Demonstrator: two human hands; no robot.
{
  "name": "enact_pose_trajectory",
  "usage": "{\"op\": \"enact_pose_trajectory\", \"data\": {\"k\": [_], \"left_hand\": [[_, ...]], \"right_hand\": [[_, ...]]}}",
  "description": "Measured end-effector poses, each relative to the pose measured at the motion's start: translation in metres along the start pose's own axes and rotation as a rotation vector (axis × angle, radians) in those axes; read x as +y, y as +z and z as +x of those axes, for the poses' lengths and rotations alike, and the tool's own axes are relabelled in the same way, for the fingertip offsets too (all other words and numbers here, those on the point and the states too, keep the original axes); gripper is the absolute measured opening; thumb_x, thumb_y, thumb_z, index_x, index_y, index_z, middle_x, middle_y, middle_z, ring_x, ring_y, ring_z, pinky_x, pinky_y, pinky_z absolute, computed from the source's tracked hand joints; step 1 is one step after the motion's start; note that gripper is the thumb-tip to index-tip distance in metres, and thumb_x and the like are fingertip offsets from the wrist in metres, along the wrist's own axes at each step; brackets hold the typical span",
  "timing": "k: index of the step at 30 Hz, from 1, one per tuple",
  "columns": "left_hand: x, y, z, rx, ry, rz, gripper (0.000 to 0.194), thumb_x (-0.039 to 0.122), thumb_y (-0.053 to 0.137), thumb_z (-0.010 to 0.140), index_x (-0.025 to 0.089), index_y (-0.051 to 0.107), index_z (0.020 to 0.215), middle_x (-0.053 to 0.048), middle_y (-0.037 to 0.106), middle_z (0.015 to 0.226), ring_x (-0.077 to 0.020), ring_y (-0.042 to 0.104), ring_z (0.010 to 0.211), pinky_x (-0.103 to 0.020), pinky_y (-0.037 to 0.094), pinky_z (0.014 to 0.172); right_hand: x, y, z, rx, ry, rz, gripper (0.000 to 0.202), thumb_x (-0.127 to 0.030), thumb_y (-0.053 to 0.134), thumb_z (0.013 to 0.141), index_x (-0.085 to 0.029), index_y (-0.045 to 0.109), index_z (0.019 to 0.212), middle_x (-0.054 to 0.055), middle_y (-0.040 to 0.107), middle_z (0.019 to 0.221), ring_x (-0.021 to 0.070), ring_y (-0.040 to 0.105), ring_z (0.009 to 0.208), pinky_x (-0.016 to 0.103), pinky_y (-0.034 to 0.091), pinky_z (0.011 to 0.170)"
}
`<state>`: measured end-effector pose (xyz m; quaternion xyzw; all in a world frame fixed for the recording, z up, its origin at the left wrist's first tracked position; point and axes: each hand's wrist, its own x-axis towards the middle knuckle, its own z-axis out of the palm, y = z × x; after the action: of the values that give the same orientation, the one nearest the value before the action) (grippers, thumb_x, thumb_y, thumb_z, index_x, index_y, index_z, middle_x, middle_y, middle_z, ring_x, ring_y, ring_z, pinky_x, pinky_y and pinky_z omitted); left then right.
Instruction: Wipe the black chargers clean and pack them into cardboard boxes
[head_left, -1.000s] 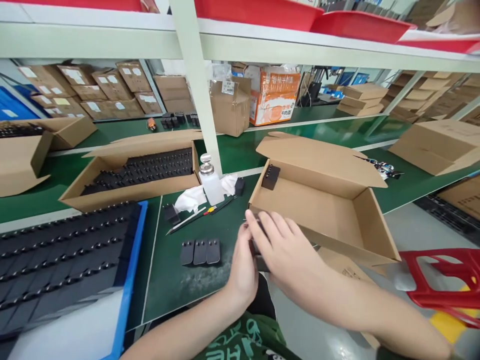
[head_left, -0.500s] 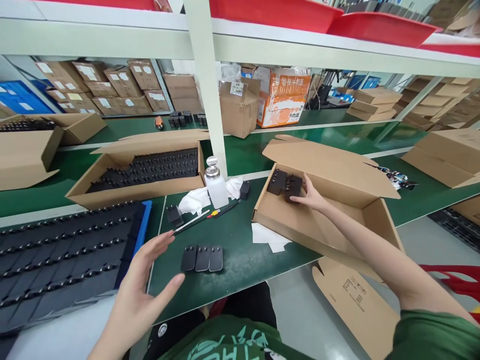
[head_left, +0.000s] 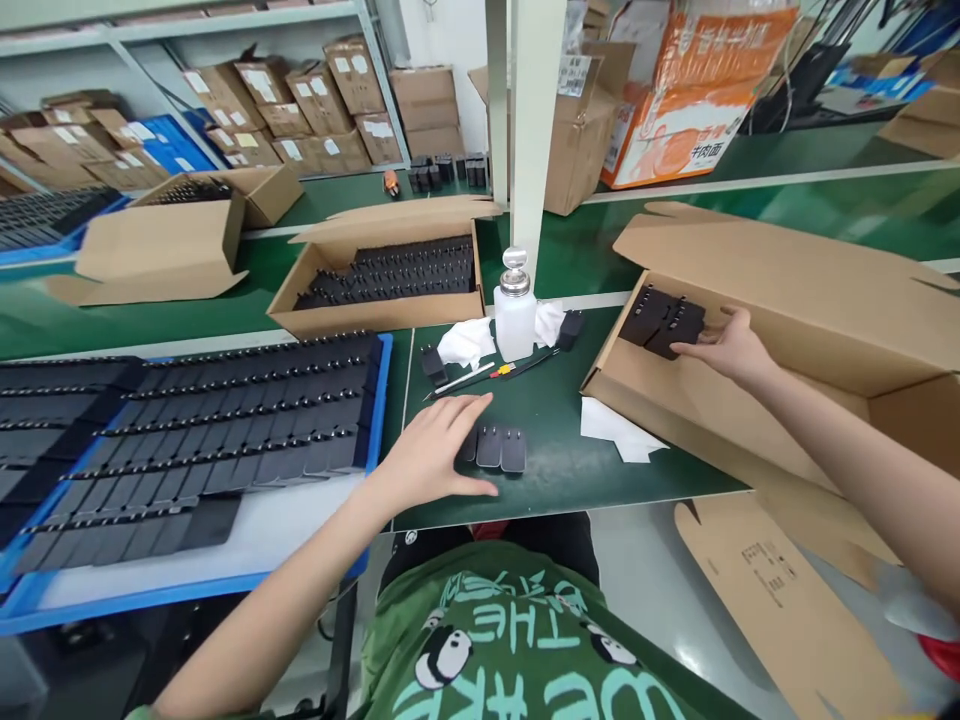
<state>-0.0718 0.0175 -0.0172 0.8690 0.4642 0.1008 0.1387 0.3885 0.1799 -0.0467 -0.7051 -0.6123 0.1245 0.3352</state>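
Observation:
My left hand reaches over the table with its thumb and fingers apart, holding nothing. Right beside it, a short row of black power adapters lies on the green tabletop, the leftmost partly hidden by my fingers. Inside the open cardboard box on the right, my right hand grips the near end of a group of black adapters. Its thumb is against their front side, and the other fingertips are partly hidden. Another group of adapters sits against them at the box's left end.
A blue tray of adapter rows stands left. Behind is a filled carton. A white pump bottle, tissues, a pen-like tool and loose adapters lie mid-table. A post rises behind the bottle.
The head view has turned down and left. My right hand's adapters now sit against the group in the box. My left hand has moved right, to the row on the table.

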Motion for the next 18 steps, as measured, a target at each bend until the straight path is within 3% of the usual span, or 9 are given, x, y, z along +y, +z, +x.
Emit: {"op": "enact_pose_trajectory", "data": {"k": [3, 5, 8, 10, 12, 14, 16, 18], "left_hand": [[0.007, 0.013, 0.018, -0.045, 0.051, 0.022, 0.107, 0.075, 0.07, 0.068, 0.019, 0.035, 0.151, -0.019, 0.057, 0.135, -0.038, 0.055, 0.123, -0.049, 0.047, 0.098], [0.009, 0.02, 0.025, -0.075, 0.077, 0.041, 0.104, 0.073, 0.073, 0.065, 0.018, 0.041, 0.148, -0.018, 0.063, 0.124, -0.0368, 0.06, 0.113, -0.045, 0.049, 0.09], [0.01, 0.023, 0.026, -0.096, 0.103, 0.079, 0.098, 0.069, 0.075, 0.065, 0.019, 0.046, 0.144, -0.016, 0.065, 0.117, -0.0347, 0.061, 0.107, -0.042, 0.048, 0.087], [0.01, 0.022, 0.025, -0.092, 0.111, 0.114, 0.095, 0.068, 0.074, 0.068, 0.018, 0.046, 0.144, -0.017, 0.064, 0.12, -0.0352, 0.059, 0.11, -0.043, 0.046, 0.089], [0.012, 0.021, 0.024, -0.086, 0.113, 0.153, 0.094, 0.068, 0.072, 0.07, 0.017, 0.045, 0.144, -0.019, 0.063, 0.122, -0.0365, 0.058, 0.11, -0.044, 0.045, 0.087], [0.012, 0.021, 0.025, -0.087, 0.12, 0.189, 0.092, 0.066, 0.073, 0.07, 0.016, 0.046, 0.143, -0.019, 0.064, 0.119, -0.0365, 0.059, 0.104, -0.043, 0.045, 0.081], [0.012, 0.023, 0.027, -0.093, 0.134, 0.217, 0.085, 0.064, 0.073, 0.072, 0.016, 0.05, 0.139, -0.018, 0.065, 0.112, -0.0346, 0.06, 0.097, -0.041, 0.044, 0.076], [0.011, 0.027, 0.029, -0.091, 0.151, 0.234, 0.076, 0.065, 0.069, 0.076, 0.017, 0.055, 0.133, -0.016, 0.067, 0.105, -0.0322, 0.061, 0.092, -0.039, 0.043, 0.072]], "right_hand": [[-0.034, -0.021, -0.037, -0.015, -0.083, -0.099, 0.077, -0.041, 0.073, 0.081, 0.005, 0.045, 0.135, 0.031, 0.059, 0.119, 0.023, 0.066, 0.087, 0.037, 0.053, 0.076], [-0.059, -0.024, -0.079, -0.011, -0.23, -0.13, 0.058, -0.034, 0.062, 0.089, -0.007, 0.048, 0.138, 0.025, 0.056, 0.13, 0.0239, 0.064, 0.096, 0.04, 0.051, 0.088], [-0.084, 0.003, -0.147, -0.218, -0.487, -0.121, 0.033, -0.027, 0.054, 0.092, -0.024, 0.063, 0.124, 0.01, 0.069, 0.115, 0.0216, 0.066, 0.093, 0.035, 0.055, 0.085], [-0.089, 0.034, -0.177, -0.262, -0.563, -0.126, 0.034, -0.02, 0.049, 0.091, -0.023, 0.066, 0.121, 0.011, 0.068, 0.12, 0.0271, 0.065, 0.101, 0.043, 0.057, 0.086], [-0.086, 0.061, -0.19, -0.222, -0.582, -0.131, 0.038, -0.013, 0.042, 0.091, -0.018, 0.066, 0.12, 0.015, 0.066, 0.125, 0.0322, 0.063, 0.105, 0.051, 0.056, 0.086], [-0.082, 0.076, -0.192, -0.154, -0.588, -0.114, 0.039, -0.009, 0.037, 0.091, -0.015, 0.068, 0.114, 0.018, 0.068, 0.116, 0.0314, 0.064, 0.099, 0.051, 0.057, 0.084], [-0.082, 0.079, -0.194, -0.076, -0.599, -0.071, 0.037, -0.009, 0.035, 0.093, -0.015, 0.068, 0.11, 0.016, 0.069, 0.101, 0.0274, 0.065, 0.091, 0.046, 0.059, 0.08], [-0.088, 0.078, -0.204, 0.008, -0.629, -0.014, 0.036, -0.01, 0.036, 0.095, -0.016, 0.065, 0.115, 0.015, 0.067, 0.1, 0.0251, 0.065, 0.092, 0.043, 0.059, 0.079]]}}
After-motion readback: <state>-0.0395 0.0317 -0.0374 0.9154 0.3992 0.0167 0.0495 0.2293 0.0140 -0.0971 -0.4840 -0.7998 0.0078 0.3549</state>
